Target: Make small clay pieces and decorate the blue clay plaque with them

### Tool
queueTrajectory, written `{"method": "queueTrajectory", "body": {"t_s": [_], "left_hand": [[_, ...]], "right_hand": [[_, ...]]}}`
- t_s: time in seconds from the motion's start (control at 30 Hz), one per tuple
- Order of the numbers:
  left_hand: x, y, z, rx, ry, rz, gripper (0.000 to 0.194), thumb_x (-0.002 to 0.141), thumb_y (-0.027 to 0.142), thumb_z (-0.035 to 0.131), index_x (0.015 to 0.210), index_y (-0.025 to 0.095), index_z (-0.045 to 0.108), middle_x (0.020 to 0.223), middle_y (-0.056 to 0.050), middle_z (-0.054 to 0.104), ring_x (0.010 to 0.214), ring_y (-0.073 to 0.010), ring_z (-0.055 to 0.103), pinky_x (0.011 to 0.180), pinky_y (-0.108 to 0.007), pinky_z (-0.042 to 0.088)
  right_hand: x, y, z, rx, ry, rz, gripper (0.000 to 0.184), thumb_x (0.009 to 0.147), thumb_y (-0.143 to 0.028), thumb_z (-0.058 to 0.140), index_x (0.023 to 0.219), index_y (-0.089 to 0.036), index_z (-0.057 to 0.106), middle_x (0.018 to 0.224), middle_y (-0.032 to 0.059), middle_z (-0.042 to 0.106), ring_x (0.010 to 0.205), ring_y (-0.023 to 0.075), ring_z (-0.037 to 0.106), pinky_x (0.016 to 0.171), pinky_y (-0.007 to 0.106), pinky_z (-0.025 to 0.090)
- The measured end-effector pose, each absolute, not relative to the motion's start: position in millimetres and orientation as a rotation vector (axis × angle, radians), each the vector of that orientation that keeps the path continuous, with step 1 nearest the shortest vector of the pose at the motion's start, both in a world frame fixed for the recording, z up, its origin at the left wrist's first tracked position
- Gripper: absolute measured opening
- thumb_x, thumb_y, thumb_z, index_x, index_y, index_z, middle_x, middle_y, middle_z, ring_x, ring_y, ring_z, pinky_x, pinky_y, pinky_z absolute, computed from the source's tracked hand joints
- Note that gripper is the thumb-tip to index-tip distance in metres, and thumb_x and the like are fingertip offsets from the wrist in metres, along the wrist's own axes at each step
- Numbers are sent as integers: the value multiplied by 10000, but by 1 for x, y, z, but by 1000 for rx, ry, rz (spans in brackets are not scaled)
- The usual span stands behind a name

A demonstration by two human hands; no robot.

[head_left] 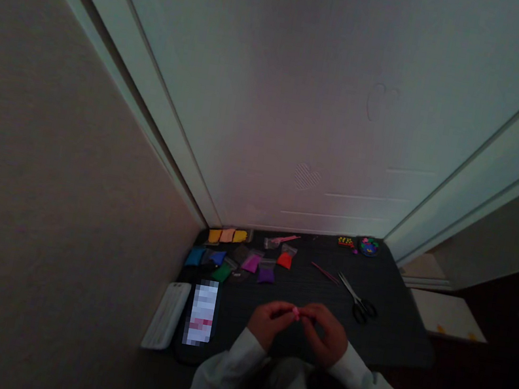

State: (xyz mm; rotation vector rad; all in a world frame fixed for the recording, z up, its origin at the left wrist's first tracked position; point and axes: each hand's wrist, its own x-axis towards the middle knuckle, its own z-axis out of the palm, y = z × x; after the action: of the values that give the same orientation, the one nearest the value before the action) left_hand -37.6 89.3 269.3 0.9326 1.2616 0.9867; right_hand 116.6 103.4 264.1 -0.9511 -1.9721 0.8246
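My left hand (268, 322) and my right hand (326, 332) meet over the near part of a dark table (396, 330). Their fingertips pinch a small pink piece (296, 313) between them. Both hands are closed on it, and both arms wear white sleeves. The light is dim, so I cannot make out the shape of the pink piece.
Several small bags of coloured bits (239, 254) lie at the table's far left. Black-handled scissors (357, 298) and thin pink sticks (325, 272) lie to the right. A phone (202, 313) and a white tray (167, 315) lie at the left. A bead piece (369, 246) sits by the wall.
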Motion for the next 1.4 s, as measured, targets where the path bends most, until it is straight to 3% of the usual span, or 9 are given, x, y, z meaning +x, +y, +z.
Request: {"method": "queueTrajectory", "body": {"t_s": [0.3,0.47,0.83,1.4], "left_hand": [[-35,86,261,898,1238,996,334,674,388,578,843,113,665,753,-79,664,668,-158,559,631,-267,416],[-34,86,265,875,1224,990,318,627,367,631,828,123,662,820,-83,665,744,-172,573,681,-263,422],[-34,86,260,806,1211,1046,226,608,315,646,726,122,637,662,-30,628,622,-125,533,611,-237,396],[-35,88,248,717,1161,1075,258,548,327,695,678,125,601,631,-26,627,587,-120,543,585,-241,410]], "right_hand": [[116,102,259,-1020,-1921,767,148,772,-196,471,856,-199,592,773,60,611,724,156,572,659,303,480],[117,100,261,-1012,-1906,787,135,771,-195,466,842,-199,581,785,60,612,742,154,574,663,290,481],[117,98,253,-1079,-1642,1162,169,807,-296,413,904,-195,508,793,49,617,746,148,596,687,279,491],[114,104,269,-1008,-1930,874,180,742,-246,524,903,-190,580,720,45,586,643,137,531,583,271,454]]}}
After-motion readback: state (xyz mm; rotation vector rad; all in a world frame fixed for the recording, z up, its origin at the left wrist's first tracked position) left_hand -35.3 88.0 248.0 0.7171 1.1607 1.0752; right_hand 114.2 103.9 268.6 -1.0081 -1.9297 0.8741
